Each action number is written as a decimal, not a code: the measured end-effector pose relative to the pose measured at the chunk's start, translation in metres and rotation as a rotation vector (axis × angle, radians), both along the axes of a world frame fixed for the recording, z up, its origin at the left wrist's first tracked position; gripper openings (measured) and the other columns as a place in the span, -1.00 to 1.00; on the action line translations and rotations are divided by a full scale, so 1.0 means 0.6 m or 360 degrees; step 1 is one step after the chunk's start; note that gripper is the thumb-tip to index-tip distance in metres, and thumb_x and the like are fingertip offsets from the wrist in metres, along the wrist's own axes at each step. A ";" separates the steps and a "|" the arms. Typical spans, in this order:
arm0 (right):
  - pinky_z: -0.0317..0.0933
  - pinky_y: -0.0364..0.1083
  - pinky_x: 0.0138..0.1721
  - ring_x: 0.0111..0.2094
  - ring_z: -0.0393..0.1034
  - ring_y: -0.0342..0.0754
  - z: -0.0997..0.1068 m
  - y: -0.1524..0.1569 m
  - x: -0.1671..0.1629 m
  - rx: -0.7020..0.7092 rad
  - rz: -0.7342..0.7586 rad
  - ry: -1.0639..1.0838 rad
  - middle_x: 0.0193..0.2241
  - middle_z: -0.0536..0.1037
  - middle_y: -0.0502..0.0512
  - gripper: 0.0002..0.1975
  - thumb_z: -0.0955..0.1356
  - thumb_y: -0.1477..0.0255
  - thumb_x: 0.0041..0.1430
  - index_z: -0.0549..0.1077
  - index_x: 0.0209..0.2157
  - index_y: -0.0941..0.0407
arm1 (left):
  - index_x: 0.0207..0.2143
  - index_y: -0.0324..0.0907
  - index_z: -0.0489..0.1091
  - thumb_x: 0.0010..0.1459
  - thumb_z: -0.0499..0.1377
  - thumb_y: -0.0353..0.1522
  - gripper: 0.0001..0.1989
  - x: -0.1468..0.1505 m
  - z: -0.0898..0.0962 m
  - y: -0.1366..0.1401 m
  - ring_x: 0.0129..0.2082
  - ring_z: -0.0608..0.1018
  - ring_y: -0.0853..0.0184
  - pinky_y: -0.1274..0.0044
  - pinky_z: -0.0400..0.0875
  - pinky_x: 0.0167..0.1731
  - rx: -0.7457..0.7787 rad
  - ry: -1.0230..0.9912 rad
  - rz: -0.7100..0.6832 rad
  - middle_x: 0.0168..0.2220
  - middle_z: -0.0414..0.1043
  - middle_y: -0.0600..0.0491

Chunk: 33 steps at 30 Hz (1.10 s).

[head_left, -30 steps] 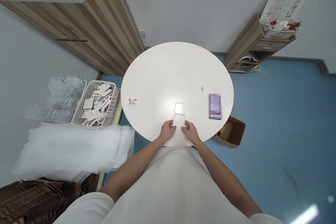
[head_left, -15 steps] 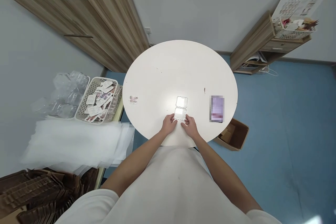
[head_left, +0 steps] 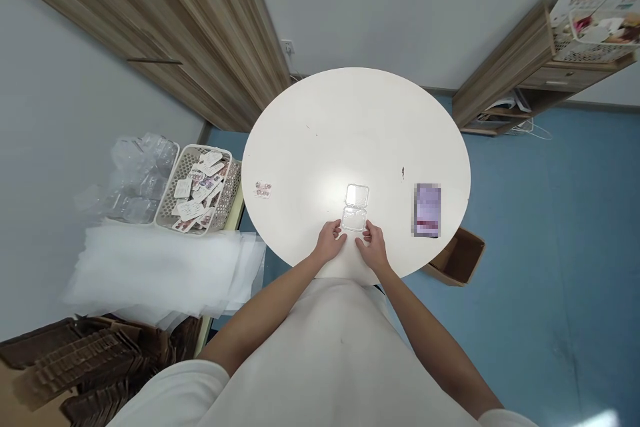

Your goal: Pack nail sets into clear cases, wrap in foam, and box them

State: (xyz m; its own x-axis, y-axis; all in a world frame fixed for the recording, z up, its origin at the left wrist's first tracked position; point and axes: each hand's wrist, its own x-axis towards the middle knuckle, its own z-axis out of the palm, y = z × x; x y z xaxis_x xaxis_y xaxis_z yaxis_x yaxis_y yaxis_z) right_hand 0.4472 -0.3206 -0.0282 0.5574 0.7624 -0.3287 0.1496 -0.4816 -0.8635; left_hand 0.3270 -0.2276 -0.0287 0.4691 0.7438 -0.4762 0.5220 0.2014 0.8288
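Observation:
A clear plastic hinged case lies unfolded on the white oval table, its lid half toward the far side. Beside its near left corner rests my left hand, fingers apart and holding nothing. My right hand is at the near right corner, also with its fingers spread and nothing in them. A small gap seems to show between each hand and the case. Off to the left on the tabletop is a small card with reddish-pink pieces.
A pixelated purple rectangular item lies at the table's right. Left of the table stand a white basket of cards, clear plastic packaging and stacked white sheets. A cardboard box is on the floor at right.
Both hands have come away from the case's near corners, with their fingers spreading apart. The case stays unfolded on the table. The whole view has shifted slightly.

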 end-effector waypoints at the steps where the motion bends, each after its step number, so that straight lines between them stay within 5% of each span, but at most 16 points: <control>1: 0.19 0.02 -0.15 -0.19 0.20 -0.03 0.005 0.000 -0.005 0.0009 -0.0061 -0.0042 -0.14 0.19 0.15 -0.43 0.26 0.36 -0.05 0.09 0.06 0.07 | -0.01 -0.20 0.19 -0.03 0.13 -0.43 -0.54 -0.007 0.001 0.003 -0.18 0.38 0.37 0.48 0.31 -0.15 -0.0023 -0.0010 -0.0012 -0.10 0.24 -0.07; 7: 0.11 0.07 -0.10 -0.14 0.16 0.02 0.047 0.039 -0.057 0.0142 -0.0217 -0.0405 -0.09 0.21 0.19 -0.52 0.21 0.41 0.01 0.10 0.03 0.07 | -0.13 -0.20 0.29 0.00 0.09 -0.41 -0.68 -0.100 0.015 0.063 -0.28 0.43 0.39 0.49 0.36 -0.26 0.0082 0.0012 -0.0005 -0.18 0.34 -0.04; 16: 0.10 0.03 -0.07 -0.05 0.12 0.01 0.027 0.222 -0.201 -0.0093 0.0455 -0.0424 -0.08 0.25 0.14 -0.52 0.21 0.43 0.01 0.11 0.02 0.09 | -0.08 -0.21 0.23 0.00 0.08 -0.35 -0.62 -0.293 0.024 0.285 -0.29 0.40 0.33 0.45 0.34 -0.25 0.0769 0.0394 0.0009 -0.19 0.28 -0.03; 20: 0.06 0.02 -0.08 -0.04 0.09 0.05 0.018 0.305 -0.237 -0.0383 0.0611 -0.0604 -0.06 0.23 0.15 -0.49 0.25 0.40 -0.01 0.11 0.04 0.08 | 0.04 -0.18 0.12 -0.06 0.15 -0.33 -0.44 -0.308 0.021 0.356 -0.17 0.37 0.25 0.42 0.26 -0.12 0.0837 0.0507 -0.0259 -0.06 0.16 -0.07; 25: 0.04 -0.01 -0.12 -0.04 0.08 0.05 0.017 0.385 -0.255 -0.0517 0.0666 -0.0731 -0.06 0.21 0.15 -0.44 0.28 0.33 -0.01 0.08 0.05 0.06 | 0.10 -0.16 0.02 -0.12 0.20 -0.33 -0.30 -0.292 0.010 0.390 -0.06 0.28 0.16 0.42 0.23 -0.12 0.0866 0.0624 -0.0537 -0.07 0.11 -0.08; 33: 0.01 0.00 -0.14 -0.07 0.10 0.04 0.009 0.426 -0.278 -0.0616 0.0641 -0.0792 -0.08 0.21 0.13 -0.40 0.33 0.39 -0.05 0.08 0.05 0.01 | 0.05 -0.12 0.10 -0.11 0.18 -0.35 -0.38 -0.284 0.004 0.401 -0.14 0.31 0.21 0.47 0.25 -0.21 0.0828 0.0656 -0.0628 -0.14 0.11 -0.04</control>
